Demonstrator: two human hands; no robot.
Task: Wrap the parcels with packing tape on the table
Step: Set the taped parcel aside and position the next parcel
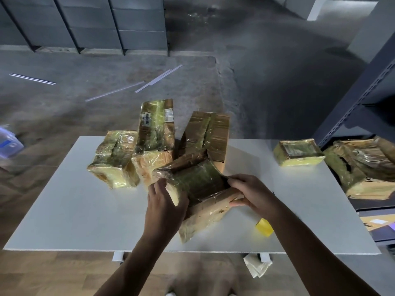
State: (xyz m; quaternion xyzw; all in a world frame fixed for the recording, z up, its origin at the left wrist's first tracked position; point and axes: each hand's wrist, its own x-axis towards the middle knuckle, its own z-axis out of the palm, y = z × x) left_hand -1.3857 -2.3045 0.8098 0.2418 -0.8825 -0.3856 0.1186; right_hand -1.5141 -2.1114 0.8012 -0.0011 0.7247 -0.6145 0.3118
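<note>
Parcel in hand, tape band under the fingers

White counter (64,199) carries everything. At its far side stand three wrapped parcels (115,159), touching one another, shiny with tape. One smaller parcel (298,153) lies well apart at the right.

The parcel (203,189) now in work lies tilted near the front middle of the counter. It is brown paper, creased, with a dark greenish band of tape around its middle and a pale yellow end.

The left hand (164,201) has its fingers curled round that yellow end. The right hand (250,193) pinches the other side, at the edge of the band.

I judge the step to be the fixing of a tape turn on this parcel. The next move probably calls for the yellow tape roll (264,228), which lies just beside the right forearm, while one hand keeps the parcel steady
</note>
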